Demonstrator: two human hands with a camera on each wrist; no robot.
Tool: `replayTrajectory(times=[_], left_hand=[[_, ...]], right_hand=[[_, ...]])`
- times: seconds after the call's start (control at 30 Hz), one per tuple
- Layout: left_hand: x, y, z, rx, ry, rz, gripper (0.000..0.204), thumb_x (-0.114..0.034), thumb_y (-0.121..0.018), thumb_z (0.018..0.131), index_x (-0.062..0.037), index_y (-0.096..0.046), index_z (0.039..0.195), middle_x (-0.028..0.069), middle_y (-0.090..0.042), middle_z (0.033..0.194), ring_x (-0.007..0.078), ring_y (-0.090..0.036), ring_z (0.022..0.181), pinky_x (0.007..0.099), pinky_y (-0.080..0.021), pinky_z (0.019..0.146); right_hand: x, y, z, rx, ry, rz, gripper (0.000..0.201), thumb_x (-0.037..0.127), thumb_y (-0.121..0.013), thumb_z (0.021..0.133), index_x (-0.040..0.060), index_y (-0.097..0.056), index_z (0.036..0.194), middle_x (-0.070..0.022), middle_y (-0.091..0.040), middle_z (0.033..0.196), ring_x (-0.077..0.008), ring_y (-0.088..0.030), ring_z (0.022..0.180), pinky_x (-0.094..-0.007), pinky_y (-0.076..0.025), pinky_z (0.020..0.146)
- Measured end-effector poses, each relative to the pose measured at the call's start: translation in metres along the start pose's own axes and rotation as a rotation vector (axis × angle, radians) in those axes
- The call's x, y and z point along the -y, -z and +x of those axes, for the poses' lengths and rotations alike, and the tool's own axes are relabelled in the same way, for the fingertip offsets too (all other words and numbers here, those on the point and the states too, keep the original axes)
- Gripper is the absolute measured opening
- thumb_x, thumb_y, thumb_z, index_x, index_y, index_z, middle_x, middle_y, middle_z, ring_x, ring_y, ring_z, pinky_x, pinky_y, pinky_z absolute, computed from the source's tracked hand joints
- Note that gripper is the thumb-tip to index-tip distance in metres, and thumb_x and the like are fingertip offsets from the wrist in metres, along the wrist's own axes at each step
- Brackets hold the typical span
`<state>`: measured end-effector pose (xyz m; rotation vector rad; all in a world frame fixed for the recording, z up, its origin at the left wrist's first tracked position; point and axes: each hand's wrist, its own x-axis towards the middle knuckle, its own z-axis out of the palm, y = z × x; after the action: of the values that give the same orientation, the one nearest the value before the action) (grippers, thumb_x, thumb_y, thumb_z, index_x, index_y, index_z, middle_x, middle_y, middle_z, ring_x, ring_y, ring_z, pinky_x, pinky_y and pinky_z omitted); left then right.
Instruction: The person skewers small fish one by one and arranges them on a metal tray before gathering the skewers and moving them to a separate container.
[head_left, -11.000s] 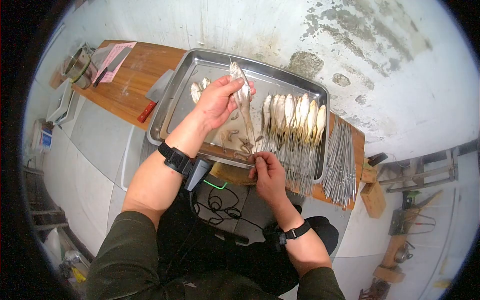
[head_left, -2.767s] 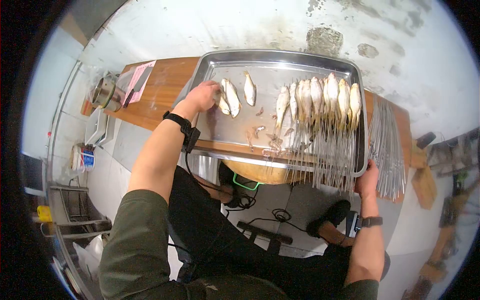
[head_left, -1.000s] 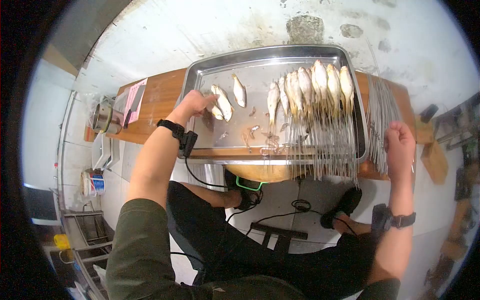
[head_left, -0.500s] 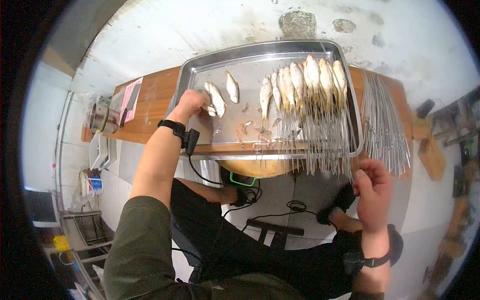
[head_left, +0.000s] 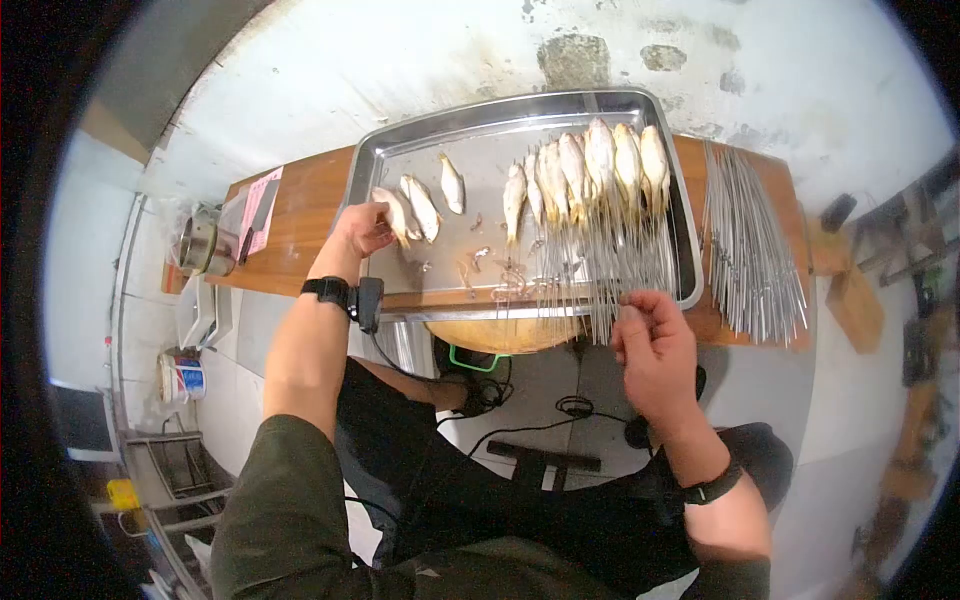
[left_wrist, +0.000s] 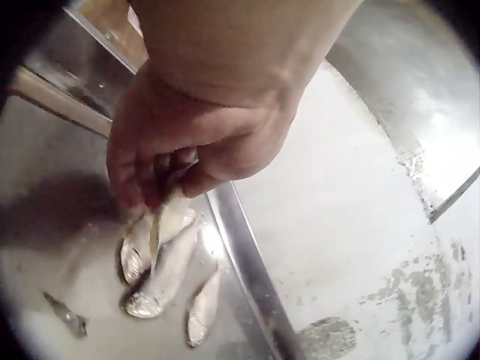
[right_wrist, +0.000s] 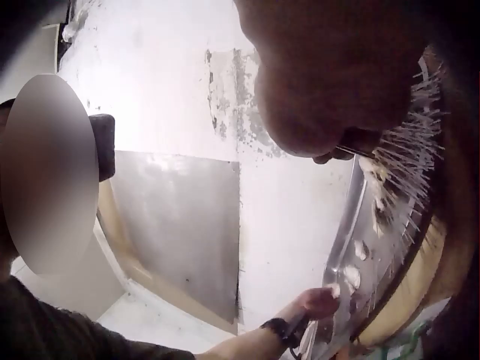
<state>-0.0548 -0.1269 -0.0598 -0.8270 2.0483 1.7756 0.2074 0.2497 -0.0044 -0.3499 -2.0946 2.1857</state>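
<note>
My left hand [head_left: 363, 230] is at the left side of the metal tray [head_left: 480, 312] and pinches a small silvery fish [left_wrist: 175, 213], partly hidden by the fingers. Just beyond it, loose fish [head_left: 420, 208] lie on the tray bottom. My right hand [head_left: 655, 352] is raised in front of the tray's near right edge, fingers curled. Between its fingers a short length of thin metal skewer [right_wrist: 357, 150] shows in the right wrist view; most of it is hidden. Behind that hand, a row of skewered fish [head_left: 600, 165] lies with skewers pointing toward me.
A bundle of bare metal skewers [head_left: 750, 245] lies on the wooden table [head_left: 305, 210] right of the tray. Dark scraps [head_left: 510, 280] lie near the tray's front. At the left are a knife [head_left: 260, 215] on pink paper and a metal pot [head_left: 205, 240].
Over the last second my right hand has moved left from the skewer bundle to the tray's front. My left hand has shifted slightly back. Earlier, the hands held a fish on a skewer.
</note>
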Motion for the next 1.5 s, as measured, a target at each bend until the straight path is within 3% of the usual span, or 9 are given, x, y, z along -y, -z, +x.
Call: replayTrajectory(times=[0.27, 0.53, 0.77, 0.83, 1.07, 1.17, 1.23, 1.37, 1.5], left_hand=[[-0.019, -0.042, -0.112, 0.408, -0.246, -0.374, 0.019, -0.011, -0.046, 0.094, -0.002, -0.048, 0.111, 0.0111, -0.061, 0.102, 0.0241, -0.064, 0.089, 0.0323, -0.053, 0.071], [-0.005, -0.081, -0.131, 0.424, -0.236, -0.437, 0.013, -0.012, -0.046, 0.095, -0.0074, -0.049, 0.108, 0.0082, -0.061, 0.103, 0.0212, -0.063, 0.091, 0.0311, -0.053, 0.073], [-0.009, -0.103, -0.112, 0.393, -0.27, -0.438, 0.021, -0.013, -0.045, 0.096, -0.0049, -0.047, 0.115, 0.0088, -0.061, 0.102, 0.0194, -0.062, 0.091, 0.0308, -0.053, 0.071], [-0.012, -0.1, -0.111, 0.385, -0.26, -0.45, 0.024, -0.013, -0.045, 0.096, -0.0044, -0.045, 0.118, 0.0091, -0.061, 0.103, 0.0195, -0.062, 0.091, 0.0302, -0.053, 0.071], [-0.019, -0.098, -0.107, 0.4, -0.265, -0.551, 0.019, -0.016, -0.045, 0.097, -0.008, -0.046, 0.114, 0.0095, -0.06, 0.105, 0.02, -0.062, 0.092, 0.0315, -0.052, 0.075], [-0.018, -0.095, -0.105, 0.397, -0.266, -0.555, 0.023, -0.017, -0.044, 0.097, -0.0085, -0.044, 0.118, 0.0103, -0.059, 0.107, 0.0203, -0.061, 0.093, 0.0323, -0.052, 0.074], [-0.019, -0.093, -0.102, 0.413, -0.283, -0.566, 0.021, -0.016, -0.044, 0.097, -0.0085, -0.043, 0.117, 0.0102, -0.059, 0.106, 0.0203, -0.061, 0.091, 0.0324, -0.052, 0.072], [-0.022, -0.09, -0.11, 0.378, -0.282, -0.63, 0.023, -0.015, -0.043, 0.096, -0.006, -0.042, 0.118, 0.0098, -0.06, 0.1, 0.0182, -0.062, 0.084, 0.0303, -0.051, 0.068], [-0.015, -0.088, -0.112, 0.395, -0.299, -0.637, 0.02, -0.015, -0.043, 0.097, -0.0068, -0.042, 0.115, 0.0096, -0.059, 0.1, 0.0191, -0.061, 0.086, 0.0316, -0.052, 0.069]], right_hand=[[-0.019, -0.039, 0.0, 0.178, -0.115, 0.021, 0.013, 0.009, -0.056, 0.088, -0.0014, -0.054, 0.096, -0.0067, -0.062, 0.073, -0.0103, -0.057, 0.066, -0.0254, -0.046, 0.061], [-0.038, -0.052, -0.001, 0.201, -0.107, -0.088, 0.011, 0.008, -0.051, 0.092, 0.0014, -0.047, 0.1, -0.0017, -0.055, 0.072, -0.0054, -0.045, 0.057, -0.0202, -0.037, 0.051], [-0.035, -0.054, 0.002, 0.141, -0.052, -0.148, 0.012, 0.009, -0.051, 0.092, 0.0014, -0.049, 0.101, -0.0011, -0.054, 0.07, -0.0056, -0.047, 0.059, -0.0202, -0.038, 0.052], [-0.038, -0.052, 0.005, 0.147, -0.172, -0.112, 0.016, 0.012, -0.055, 0.09, -0.001, -0.054, 0.099, -0.0067, -0.061, 0.075, -0.0114, -0.057, 0.066, -0.0263, -0.047, 0.062], [-0.045, -0.059, 0.005, 0.15, -0.081, -0.11, 0.011, 0.013, -0.052, 0.093, 0.0029, -0.052, 0.099, 0.0009, -0.053, 0.068, -0.005, -0.046, 0.057, -0.0199, -0.038, 0.051], [-0.044, -0.054, 0.006, 0.056, -0.054, -0.201, 0.019, 0.015, -0.054, 0.092, -0.0006, -0.056, 0.101, -0.0021, -0.059, 0.076, -0.0087, -0.053, 0.067, -0.0239, -0.045, 0.061], [-0.038, -0.049, 0.011, 0.086, -0.039, -0.139, 0.014, 0.017, -0.05, 0.095, 0.0036, -0.053, 0.096, 0.0027, -0.048, 0.065, -0.004, -0.042, 0.053, -0.0193, -0.035, 0.047], [-0.03, -0.025, 0.015, -0.045, -0.161, 0.194, 0.015, 0.018, -0.049, 0.096, 0.0043, -0.054, 0.095, 0.0023, -0.046, 0.063, -0.0048, -0.04, 0.05, -0.0198, -0.033, 0.044], [-0.031, -0.035, 0.0, 0.045, -0.14, 0.005, 0.016, 0.017, -0.048, 0.096, 0.0037, -0.055, 0.099, 0.001, -0.05, 0.066, -0.0061, -0.044, 0.052, -0.0195, -0.034, 0.045]])
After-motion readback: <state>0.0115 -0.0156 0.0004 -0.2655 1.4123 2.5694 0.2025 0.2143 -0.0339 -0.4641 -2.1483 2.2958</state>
